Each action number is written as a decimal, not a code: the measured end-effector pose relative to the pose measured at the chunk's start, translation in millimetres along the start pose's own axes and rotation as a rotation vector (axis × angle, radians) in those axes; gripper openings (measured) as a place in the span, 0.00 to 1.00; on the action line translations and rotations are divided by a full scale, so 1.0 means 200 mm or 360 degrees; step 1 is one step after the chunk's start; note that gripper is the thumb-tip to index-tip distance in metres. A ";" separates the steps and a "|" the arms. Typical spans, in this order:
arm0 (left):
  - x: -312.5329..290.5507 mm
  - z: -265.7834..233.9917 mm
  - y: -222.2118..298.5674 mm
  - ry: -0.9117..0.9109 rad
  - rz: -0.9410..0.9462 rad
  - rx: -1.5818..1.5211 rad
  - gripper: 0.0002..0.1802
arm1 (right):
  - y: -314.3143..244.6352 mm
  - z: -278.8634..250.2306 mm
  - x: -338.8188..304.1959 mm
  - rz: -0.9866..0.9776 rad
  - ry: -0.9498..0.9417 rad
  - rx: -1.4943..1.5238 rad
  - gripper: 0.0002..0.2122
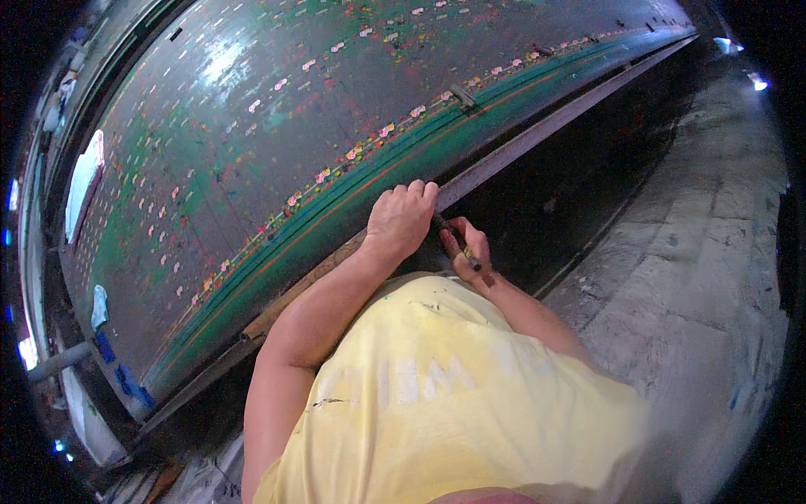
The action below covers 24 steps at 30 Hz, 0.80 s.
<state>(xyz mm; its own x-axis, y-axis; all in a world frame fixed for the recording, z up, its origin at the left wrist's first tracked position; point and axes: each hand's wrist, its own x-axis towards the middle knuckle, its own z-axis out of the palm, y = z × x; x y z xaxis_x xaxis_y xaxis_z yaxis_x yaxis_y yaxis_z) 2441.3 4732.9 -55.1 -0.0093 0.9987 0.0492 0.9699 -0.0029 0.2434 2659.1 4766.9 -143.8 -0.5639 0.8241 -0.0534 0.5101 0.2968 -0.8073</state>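
Note:
My left hand [403, 218] is closed, knuckles up, over the near edge of a long table, beside a metal rail [504, 155]. What its fingers wrap round is hidden. A brown wooden bar [315, 275] runs along the table edge up to the left wrist. Just to the right and lower, my right hand [468, 244] is closed round a slim dark tool [445, 225]. One end of the tool points toward my left hand; the other shows by the right wrist. Its exact kind is hard to make out.
The long table [252, 160] is grey-green, paint-spattered and dotted with small pink and yellow patches. A small metal bracket [463, 97] sits near its front edge. Dark space lies below the rail. A stained grey floor [663, 252] stretches to the right. Blue tape [130, 382] marks the left corner.

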 end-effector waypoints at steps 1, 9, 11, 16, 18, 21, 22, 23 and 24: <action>0.00 -0.02 0.01 -0.0024 -0.0001 0.0013 0.10 | 0.01 0.01 0.00 0.0085 -0.0029 0.0240 0.10; 0.01 -0.03 0.02 -0.0051 0.0006 0.0020 0.10 | 0.04 -0.04 0.02 0.1163 -0.0555 0.2114 0.09; 0.01 -0.04 0.02 -0.0077 0.0002 0.0031 0.10 | 0.06 -0.07 0.03 0.1402 -0.1068 0.2955 0.12; 0.02 -0.03 0.02 -0.0023 -0.0019 0.0017 0.12 | -0.01 -0.03 0.03 0.1449 -0.0754 0.2653 0.16; 0.01 -0.04 0.01 -0.0016 -0.0023 -0.0016 0.14 | -0.02 -0.06 0.03 0.1390 -0.0702 0.2364 0.15; -0.02 -0.05 0.01 0.0012 -0.0121 -0.0131 0.18 | -0.05 -0.15 -0.03 0.1212 -0.0506 0.1819 0.12; -0.03 -0.09 0.03 0.0032 -0.0211 -0.0206 0.19 | 0.00 -0.16 -0.03 0.1069 -0.0342 0.1643 0.11; -0.04 -0.12 0.05 0.0052 -0.0302 -0.0281 0.20 | 0.05 -0.16 -0.03 0.0925 -0.0182 0.1466 0.11; -0.05 -0.12 0.04 -0.0047 -0.0369 -0.0267 0.21 | 0.05 -0.16 -0.01 0.0778 -0.0026 0.1289 0.10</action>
<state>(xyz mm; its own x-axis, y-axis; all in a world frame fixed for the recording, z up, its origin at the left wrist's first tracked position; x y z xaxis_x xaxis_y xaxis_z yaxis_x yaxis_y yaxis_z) 2442.6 4720.7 -31.4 -0.2168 0.9747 -0.0541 0.8888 0.2200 0.4020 2686.5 4783.7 -132.6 -0.4194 0.7598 -0.4969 0.0894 -0.5101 -0.8555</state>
